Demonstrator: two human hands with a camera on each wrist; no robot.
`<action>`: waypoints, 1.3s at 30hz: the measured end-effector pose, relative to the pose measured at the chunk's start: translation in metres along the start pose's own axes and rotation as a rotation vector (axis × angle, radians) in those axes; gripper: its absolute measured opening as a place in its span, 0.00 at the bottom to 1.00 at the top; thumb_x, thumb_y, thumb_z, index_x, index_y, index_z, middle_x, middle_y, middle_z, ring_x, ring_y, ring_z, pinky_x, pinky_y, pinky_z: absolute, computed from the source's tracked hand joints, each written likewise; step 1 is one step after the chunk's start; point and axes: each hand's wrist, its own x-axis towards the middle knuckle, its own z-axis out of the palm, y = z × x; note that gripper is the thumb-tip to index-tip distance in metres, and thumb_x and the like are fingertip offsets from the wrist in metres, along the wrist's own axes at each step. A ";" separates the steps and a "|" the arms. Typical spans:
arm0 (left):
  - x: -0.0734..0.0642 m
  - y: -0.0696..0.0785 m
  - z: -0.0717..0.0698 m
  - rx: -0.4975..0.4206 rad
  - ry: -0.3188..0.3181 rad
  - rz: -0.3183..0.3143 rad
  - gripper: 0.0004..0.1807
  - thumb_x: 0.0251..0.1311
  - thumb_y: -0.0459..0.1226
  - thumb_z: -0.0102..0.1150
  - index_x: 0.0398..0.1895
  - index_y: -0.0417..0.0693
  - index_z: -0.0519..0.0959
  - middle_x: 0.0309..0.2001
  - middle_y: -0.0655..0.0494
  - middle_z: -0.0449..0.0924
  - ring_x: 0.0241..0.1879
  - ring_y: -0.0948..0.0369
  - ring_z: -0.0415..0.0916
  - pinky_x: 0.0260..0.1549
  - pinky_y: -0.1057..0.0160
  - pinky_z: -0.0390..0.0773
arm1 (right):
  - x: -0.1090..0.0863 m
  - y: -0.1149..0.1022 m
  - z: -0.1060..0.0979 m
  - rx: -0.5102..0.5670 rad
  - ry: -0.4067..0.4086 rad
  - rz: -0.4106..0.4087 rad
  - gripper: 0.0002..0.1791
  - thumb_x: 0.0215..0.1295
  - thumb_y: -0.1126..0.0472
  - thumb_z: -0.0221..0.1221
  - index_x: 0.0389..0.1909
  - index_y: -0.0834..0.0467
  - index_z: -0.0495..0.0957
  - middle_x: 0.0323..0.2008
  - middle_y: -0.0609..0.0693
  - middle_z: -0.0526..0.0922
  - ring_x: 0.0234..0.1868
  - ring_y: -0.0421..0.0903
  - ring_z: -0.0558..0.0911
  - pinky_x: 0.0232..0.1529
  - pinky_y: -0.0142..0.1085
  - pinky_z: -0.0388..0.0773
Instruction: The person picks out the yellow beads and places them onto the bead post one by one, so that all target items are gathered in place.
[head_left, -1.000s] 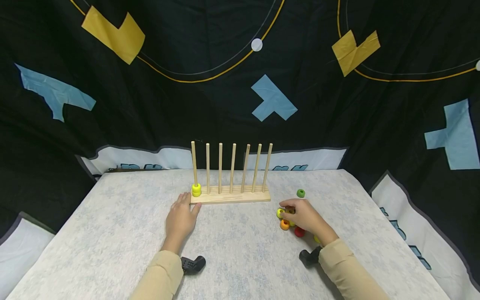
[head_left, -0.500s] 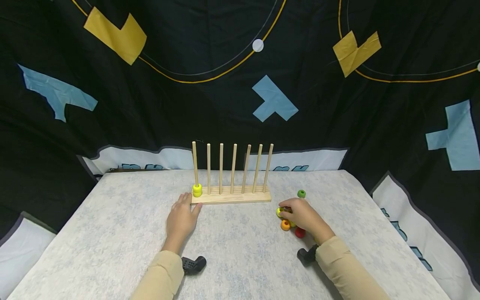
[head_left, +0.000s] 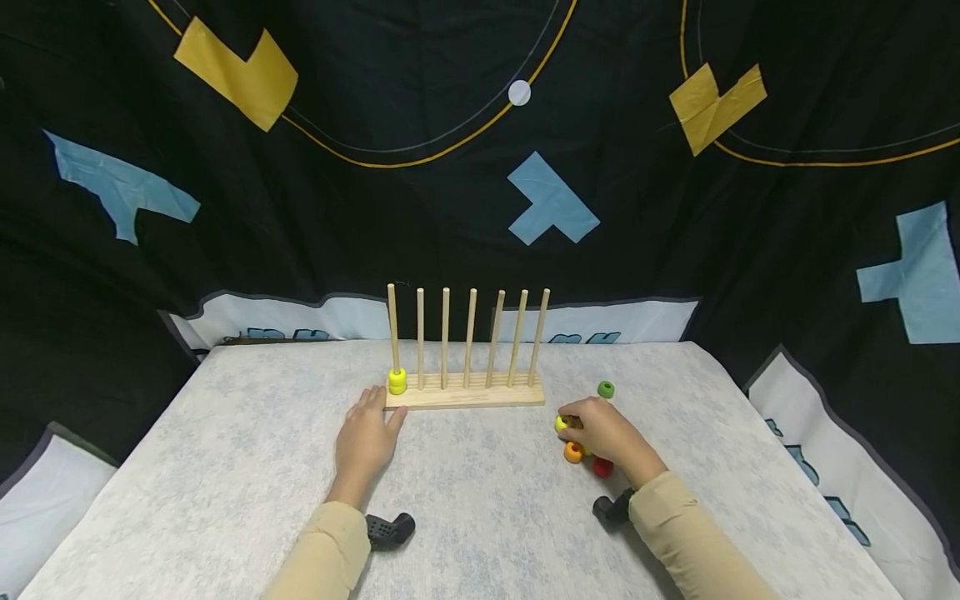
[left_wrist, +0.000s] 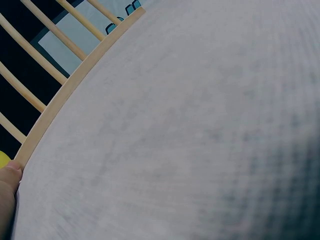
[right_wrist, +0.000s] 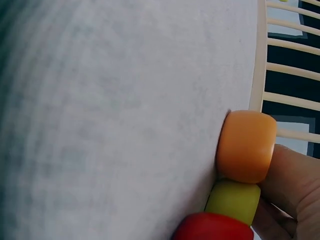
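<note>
A wooden peg stand with a row of upright pegs stands at the table's far side; yellow beads sit stacked on its leftmost peg. My left hand holds the base's left end, thumb on the front edge, as the left wrist view also shows. To the right, my right hand pinches a yellow bead between thumb and forefinger, just above or on the table. Close by the hand lie an orange bead, a yellow-green bead and a red bead. The palm partly hides other beads.
A green bead lies beyond the right hand. Black wrist devices are worn at both wrists. The pale table ends at the back against a dark curtain with coloured cutouts.
My right forearm has shifted slightly left, and its sleeve now covers a yellow bead seen earlier by the wrist. The right fingers have edged slightly left with the yellow bead. The left hand stays put.
</note>
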 end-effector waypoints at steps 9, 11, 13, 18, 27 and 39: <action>0.000 0.002 -0.001 0.003 -0.003 -0.004 0.37 0.71 0.51 0.53 0.73 0.35 0.61 0.73 0.36 0.61 0.74 0.40 0.57 0.70 0.38 0.61 | -0.002 0.001 0.001 0.120 0.028 0.078 0.18 0.60 0.58 0.70 0.51 0.58 0.84 0.44 0.49 0.87 0.37 0.39 0.80 0.43 0.38 0.83; 0.000 0.001 -0.002 0.002 -0.005 -0.005 0.37 0.71 0.51 0.53 0.73 0.35 0.61 0.73 0.36 0.61 0.74 0.40 0.56 0.70 0.38 0.61 | -0.003 0.000 0.001 0.148 0.039 0.095 0.19 0.60 0.56 0.70 0.52 0.57 0.84 0.48 0.49 0.86 0.43 0.41 0.82 0.50 0.43 0.83; 0.000 0.001 -0.002 0.002 -0.003 -0.002 0.37 0.71 0.51 0.53 0.73 0.35 0.61 0.73 0.36 0.61 0.74 0.40 0.56 0.70 0.38 0.61 | -0.003 -0.002 0.001 0.179 0.055 0.100 0.20 0.60 0.55 0.70 0.53 0.56 0.84 0.50 0.50 0.86 0.48 0.45 0.83 0.54 0.46 0.82; -0.001 0.001 -0.001 0.000 0.006 0.001 0.37 0.71 0.51 0.53 0.73 0.34 0.61 0.73 0.36 0.62 0.74 0.40 0.57 0.71 0.38 0.61 | -0.002 -0.011 0.000 0.241 0.098 0.055 0.20 0.60 0.53 0.70 0.51 0.55 0.84 0.50 0.48 0.86 0.52 0.47 0.84 0.55 0.46 0.82; 0.000 0.000 0.000 0.000 0.002 -0.002 0.37 0.71 0.51 0.53 0.73 0.35 0.61 0.73 0.36 0.61 0.75 0.41 0.56 0.71 0.38 0.60 | 0.004 -0.034 0.000 0.332 0.184 -0.067 0.20 0.60 0.56 0.70 0.52 0.57 0.83 0.48 0.47 0.85 0.46 0.44 0.83 0.51 0.40 0.84; 0.001 0.000 0.000 -0.002 0.001 -0.002 0.37 0.71 0.51 0.53 0.73 0.34 0.61 0.73 0.36 0.61 0.74 0.40 0.57 0.71 0.38 0.61 | 0.018 -0.069 -0.005 0.520 0.202 -0.080 0.21 0.62 0.58 0.69 0.56 0.58 0.81 0.51 0.51 0.85 0.47 0.44 0.84 0.48 0.32 0.84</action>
